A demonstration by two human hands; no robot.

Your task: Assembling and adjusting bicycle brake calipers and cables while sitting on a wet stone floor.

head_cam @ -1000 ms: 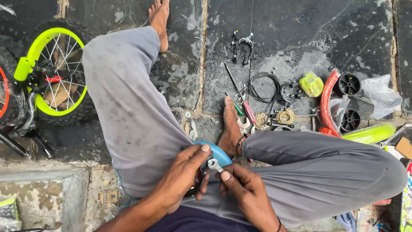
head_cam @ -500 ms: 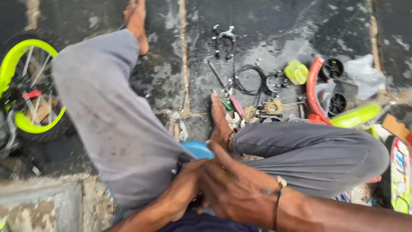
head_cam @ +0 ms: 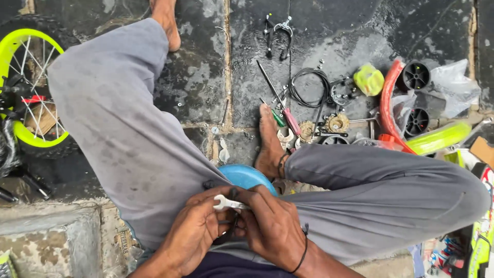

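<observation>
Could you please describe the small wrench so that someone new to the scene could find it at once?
Start at the grey trousers of the seated person, then drop to the two hands meeting at the lap. The small wrench lies between their fingers, below the blue bowl: the only bright silver, open-ended tool there.

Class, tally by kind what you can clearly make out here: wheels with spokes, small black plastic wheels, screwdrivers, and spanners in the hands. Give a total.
Spoked wheel: 1
Small black plastic wheels: 2
Screwdrivers: 2
Spanner, held between left hand and right hand: 1
Total: 6
</observation>
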